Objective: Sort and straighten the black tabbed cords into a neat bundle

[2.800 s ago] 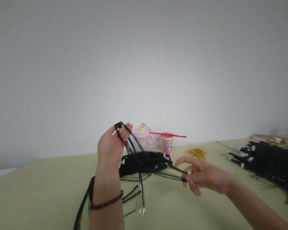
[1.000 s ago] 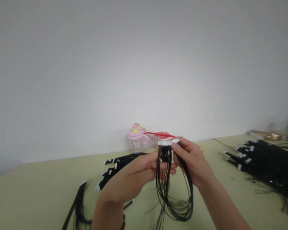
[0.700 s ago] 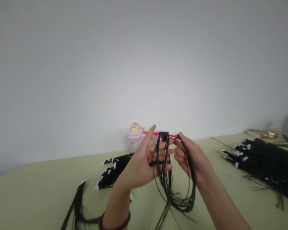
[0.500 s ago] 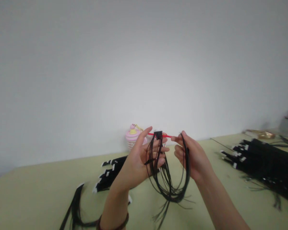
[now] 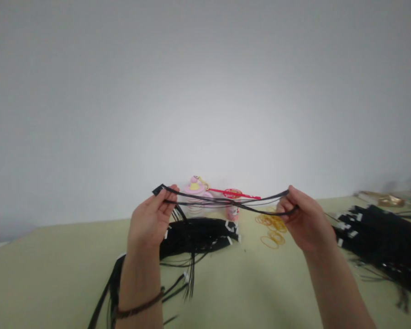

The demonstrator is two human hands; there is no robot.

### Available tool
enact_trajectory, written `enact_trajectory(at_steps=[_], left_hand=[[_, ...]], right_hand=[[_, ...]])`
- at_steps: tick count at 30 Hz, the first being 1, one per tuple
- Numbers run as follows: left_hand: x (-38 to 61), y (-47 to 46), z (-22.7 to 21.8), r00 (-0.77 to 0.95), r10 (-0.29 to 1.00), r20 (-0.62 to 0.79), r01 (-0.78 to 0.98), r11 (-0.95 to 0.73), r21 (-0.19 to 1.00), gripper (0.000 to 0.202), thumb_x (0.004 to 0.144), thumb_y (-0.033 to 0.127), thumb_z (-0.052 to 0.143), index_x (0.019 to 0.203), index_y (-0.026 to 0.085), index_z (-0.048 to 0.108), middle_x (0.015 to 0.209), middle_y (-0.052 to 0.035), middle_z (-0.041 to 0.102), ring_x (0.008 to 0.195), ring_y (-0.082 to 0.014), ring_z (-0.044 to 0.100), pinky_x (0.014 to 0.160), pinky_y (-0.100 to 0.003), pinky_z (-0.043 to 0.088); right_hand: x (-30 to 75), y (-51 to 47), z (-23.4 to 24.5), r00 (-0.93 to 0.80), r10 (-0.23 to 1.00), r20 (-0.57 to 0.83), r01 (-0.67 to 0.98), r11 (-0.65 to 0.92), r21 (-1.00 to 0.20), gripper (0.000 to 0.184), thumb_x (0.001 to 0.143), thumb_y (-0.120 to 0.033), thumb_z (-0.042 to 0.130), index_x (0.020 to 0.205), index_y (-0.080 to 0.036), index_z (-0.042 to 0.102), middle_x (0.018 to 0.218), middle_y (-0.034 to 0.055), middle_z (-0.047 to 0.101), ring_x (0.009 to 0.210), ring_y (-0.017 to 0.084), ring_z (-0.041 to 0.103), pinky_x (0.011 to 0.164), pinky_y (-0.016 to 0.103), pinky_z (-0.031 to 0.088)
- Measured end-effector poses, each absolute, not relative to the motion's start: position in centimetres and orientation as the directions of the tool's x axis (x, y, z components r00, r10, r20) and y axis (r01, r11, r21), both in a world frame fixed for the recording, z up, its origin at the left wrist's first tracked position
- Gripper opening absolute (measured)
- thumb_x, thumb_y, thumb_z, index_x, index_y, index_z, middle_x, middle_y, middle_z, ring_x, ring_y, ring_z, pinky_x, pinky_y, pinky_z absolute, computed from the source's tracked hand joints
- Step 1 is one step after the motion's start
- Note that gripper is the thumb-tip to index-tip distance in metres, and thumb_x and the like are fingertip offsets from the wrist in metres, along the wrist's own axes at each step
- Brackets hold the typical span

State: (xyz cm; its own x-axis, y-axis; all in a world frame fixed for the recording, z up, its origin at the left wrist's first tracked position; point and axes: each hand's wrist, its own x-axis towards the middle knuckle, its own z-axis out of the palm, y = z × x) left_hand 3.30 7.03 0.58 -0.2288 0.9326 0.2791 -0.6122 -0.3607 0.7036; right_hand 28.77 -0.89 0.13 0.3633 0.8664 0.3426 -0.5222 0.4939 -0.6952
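Note:
A bundle of thin black wires (image 5: 226,201) is stretched level between my two hands above the table. My left hand (image 5: 154,217) pinches it near a flat black end piece (image 5: 158,189), which pokes out past the fingertips. Loose thin ends (image 5: 192,269) of the bundle dangle to the right of that wrist. My right hand (image 5: 303,214) is closed on the other end, where the wires bend round in a loop. Below and between the hands, a pile of black wire bundles (image 5: 198,235) with white ends lies on the table, partly behind my left hand.
A pink-and-yellow cupcake-shaped container (image 5: 193,189), a red stick (image 5: 234,193) and a small pink cup (image 5: 232,212) are by the wall. Yellow rubber bands (image 5: 273,228) lie beside my right hand. A larger black pile (image 5: 383,242) is at right, more black strands (image 5: 113,283) at left.
My hands have moved apart, left hand to the left and right hand to the right. The hanging loop of wires is now drawn out nearly straight between them.

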Motion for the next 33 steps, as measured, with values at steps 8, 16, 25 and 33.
enact_trajectory(at_steps=[8, 16, 25, 33], left_hand=[[2.6, 6.8, 0.3, -0.230, 0.952, 0.204, -0.427, -0.287, 0.858, 0.006, 0.074, 0.008, 0.057, 0.069, 0.009, 0.060, 0.066, -0.0080, 0.070, 0.054, -0.0143, 0.066, 0.052, -0.021, 0.054], [2.1, 6.7, 0.2, -0.048, 0.968, 0.246, -0.406, -0.244, 0.881, 0.007, 0.069, 0.013, 0.058, 0.071, 0.008, 0.063, 0.059, -0.0083, 0.067, 0.053, -0.0160, 0.064, 0.052, -0.024, 0.053], [1.9, 4.7, -0.2, 0.637, 0.675, 0.372, -0.239, -0.286, 0.928, 0.011, 0.072, 0.011, 0.060, 0.083, 0.011, 0.062, 0.073, -0.0083, 0.068, 0.053, -0.0120, 0.060, 0.051, -0.022, 0.048], [5.8, 5.2, 0.0, 0.330, 0.854, 0.402, -0.376, -0.272, 0.886, 0.018, 0.073, 0.028, 0.067, 0.074, 0.013, 0.058, 0.053, 0.0006, 0.059, 0.040, -0.0072, 0.051, 0.038, -0.016, 0.039]], right_hand=[[27.7, -1.8, 0.3, 0.353, 0.799, 0.487, -0.535, 0.600, -0.595, 0.024, 0.068, -0.034, 0.075, 0.066, -0.019, 0.056, 0.063, -0.0047, 0.065, 0.046, 0.005, 0.052, 0.068, 0.026, 0.054], [28.2, -2.8, 0.4, 0.194, 0.838, 0.510, -0.533, 0.527, -0.662, 0.019, 0.079, -0.037, 0.065, 0.074, -0.023, 0.053, 0.070, -0.0029, 0.069, 0.026, -0.002, 0.021, 0.031, 0.013, 0.026], [27.0, -1.6, -0.1, 0.144, 0.915, 0.377, -0.417, 0.402, -0.815, 0.028, 0.074, -0.038, 0.069, 0.068, -0.016, 0.053, 0.049, -0.0064, 0.052, 0.028, -0.002, 0.022, 0.032, 0.012, 0.028], [26.1, -0.3, -0.2, 0.360, 0.892, 0.273, -0.634, 0.448, -0.630, 0.029, 0.067, -0.034, 0.076, 0.062, -0.015, 0.055, 0.053, -0.0065, 0.056, 0.028, -0.004, 0.025, 0.032, 0.010, 0.034]])
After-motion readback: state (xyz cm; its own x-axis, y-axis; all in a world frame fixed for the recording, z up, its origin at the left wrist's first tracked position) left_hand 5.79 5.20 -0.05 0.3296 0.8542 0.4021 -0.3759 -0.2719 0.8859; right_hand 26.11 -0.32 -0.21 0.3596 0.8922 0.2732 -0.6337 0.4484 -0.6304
